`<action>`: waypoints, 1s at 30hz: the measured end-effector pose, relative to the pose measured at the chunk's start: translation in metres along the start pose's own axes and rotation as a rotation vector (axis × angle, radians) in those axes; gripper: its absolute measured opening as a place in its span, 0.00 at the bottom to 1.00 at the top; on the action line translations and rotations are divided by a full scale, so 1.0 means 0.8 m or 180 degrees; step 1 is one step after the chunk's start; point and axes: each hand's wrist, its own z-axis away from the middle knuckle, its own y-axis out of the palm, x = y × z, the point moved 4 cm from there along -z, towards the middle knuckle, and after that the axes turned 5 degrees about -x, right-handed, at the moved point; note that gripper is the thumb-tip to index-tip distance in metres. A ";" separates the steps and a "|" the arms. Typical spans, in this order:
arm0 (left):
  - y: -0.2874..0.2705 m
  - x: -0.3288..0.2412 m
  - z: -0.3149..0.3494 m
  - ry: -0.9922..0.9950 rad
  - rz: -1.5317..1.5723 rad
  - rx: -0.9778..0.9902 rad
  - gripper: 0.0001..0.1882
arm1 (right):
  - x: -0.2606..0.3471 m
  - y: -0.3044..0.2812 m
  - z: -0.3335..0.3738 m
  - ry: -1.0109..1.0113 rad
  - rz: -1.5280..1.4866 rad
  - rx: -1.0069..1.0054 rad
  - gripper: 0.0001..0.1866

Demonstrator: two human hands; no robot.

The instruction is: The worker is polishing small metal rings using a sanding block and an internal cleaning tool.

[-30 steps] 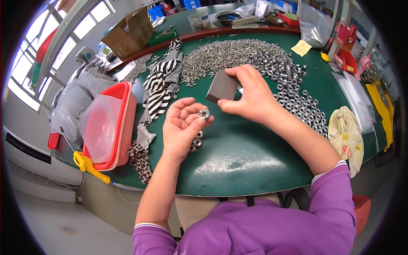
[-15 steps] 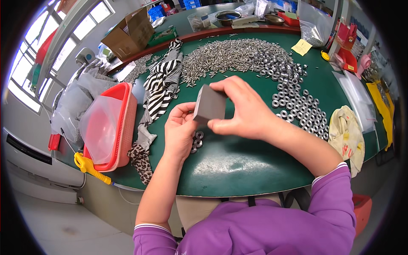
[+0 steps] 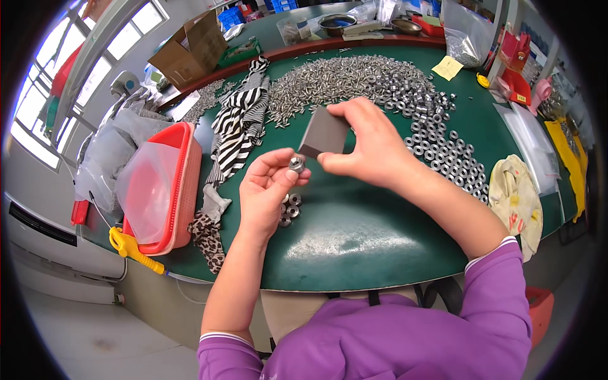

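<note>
Between the fingertips of my left hand (image 3: 266,190) is a small round metal part (image 3: 296,164), ring-like with a hole in its face. My right hand (image 3: 373,149) grips a grey rectangular block (image 3: 325,132), thumb on its lower edge and fingers over the top. The block is tilted and held just above and right of the metal part, apart from it. Under my left hand lie several metal rings (image 3: 289,209), partly hidden by it. To the right of my right hand, many similar rings (image 3: 453,161) are spread on the green table (image 3: 354,247).
A heap of small metal pins (image 3: 335,82) lies at the far side. Striped cloth (image 3: 239,126) and a red basket (image 3: 185,183) with a plastic bag are at left. A yellow air gun (image 3: 133,247) hangs by the table edge. A stained glove (image 3: 516,196) lies at right.
My right hand has lifted the grey block up and to the right, away from my left fingers. The metal part in my left fingertips has come into view.
</note>
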 end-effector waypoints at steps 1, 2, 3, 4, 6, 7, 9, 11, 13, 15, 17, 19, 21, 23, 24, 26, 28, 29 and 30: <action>0.007 -0.004 0.001 -0.0024 0.0089 0.0024 0.16 | -0.007 -0.004 -0.002 0.0091 0.0068 0.0015 0.35; 0.007 -0.004 -0.001 -0.0019 0.0087 0.0027 0.16 | -0.008 -0.004 -0.004 0.0087 0.0068 0.0010 0.35; 0.005 -0.001 -0.002 -0.0118 0.0084 -0.0039 0.15 | -0.007 -0.005 -0.005 0.0155 -0.0020 0.0001 0.35; 0.004 0.003 -0.003 -0.0216 0.0081 -0.0104 0.14 | -0.007 -0.005 -0.005 0.0222 -0.0107 -0.0008 0.35; 0.000 0.007 -0.004 -0.0300 0.0119 -0.0195 0.13 | -0.003 -0.002 -0.003 0.0181 -0.0126 0.0064 0.35; -0.001 0.009 -0.005 -0.0348 0.0182 -0.0215 0.14 | -0.001 0.000 -0.001 0.0134 -0.0144 0.0135 0.36; -0.002 0.012 -0.006 -0.0392 0.0246 -0.0228 0.14 | 0.002 0.004 0.004 0.0035 -0.0140 0.0114 0.36; -0.001 0.011 -0.006 -0.0250 0.0363 -0.0234 0.14 | 0.012 0.007 0.008 -0.0139 -0.0219 0.0173 0.34; -0.014 0.017 -0.011 -0.0316 0.0183 -0.0305 0.14 | 0.025 0.010 0.014 -0.0387 -0.0368 0.0212 0.35; -0.012 0.016 -0.005 -0.0190 0.0201 -0.0495 0.14 | 0.041 0.011 0.023 -0.0577 -0.0538 0.0282 0.35; -0.011 0.013 -0.005 -0.0100 0.0125 -0.0561 0.14 | 0.035 0.007 0.017 -0.0550 -0.0400 0.0190 0.35; -0.004 0.007 -0.003 0.0055 -0.0143 -0.0477 0.14 | 0.017 0.008 0.009 -0.0407 -0.0224 -0.0073 0.35; -0.004 0.006 -0.002 0.0088 -0.0089 -0.0359 0.19 | 0.016 0.007 0.013 -0.0352 -0.0226 -0.0018 0.35; -0.007 0.007 -0.005 0.0090 -0.0037 -0.0445 0.22 | 0.040 0.009 0.024 -0.0857 -0.0510 0.0140 0.36; -0.008 0.004 -0.004 0.0121 -0.0042 -0.0399 0.22 | 0.050 0.009 0.027 -0.0766 -0.0610 0.0341 0.36; -0.010 0.005 -0.006 0.0330 -0.0196 -0.0315 0.20 | 0.030 0.011 0.018 -0.0641 -0.0375 0.0213 0.36; -0.004 0.003 -0.001 0.0058 -0.0178 -0.0024 0.20 | -0.002 0.009 0.002 -0.0237 -0.0123 -0.0033 0.34; 0.002 0.002 -0.003 -0.0010 -0.0081 0.0000 0.17 | -0.016 0.003 -0.001 -0.0071 0.0080 -0.0046 0.34; 0.002 0.004 -0.004 -0.0073 -0.0016 0.0006 0.15 | -0.021 -0.002 -0.005 0.0061 0.0034 -0.0098 0.35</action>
